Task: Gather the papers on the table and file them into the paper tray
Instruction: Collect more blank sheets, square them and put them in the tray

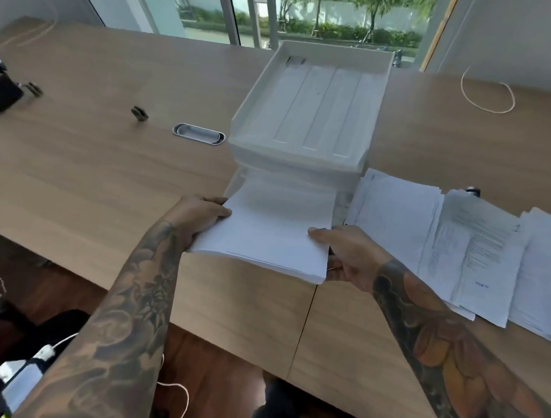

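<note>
A white stacked paper tray (247, 112) stands at the middle of the wooden table, its top level bare. A thick stack of white paper (266, 233) lies with its far end inside the tray's lowest level and its near end sticking out toward me. My left hand (195, 218) grips the stack's left edge, thumb on top. My right hand (345, 253) grips its right near corner, thumb on top and fingers underneath. More printed papers (455, 245) lie fanned out on the table to the right of the tray.
A metal cable grommet (198, 133) sits left of the tray. Two small dark clips (139, 113) lie further left beside a black object (3, 92). A rubber band loop (487, 91) lies at the back right. The table's near edge runs just below my hands.
</note>
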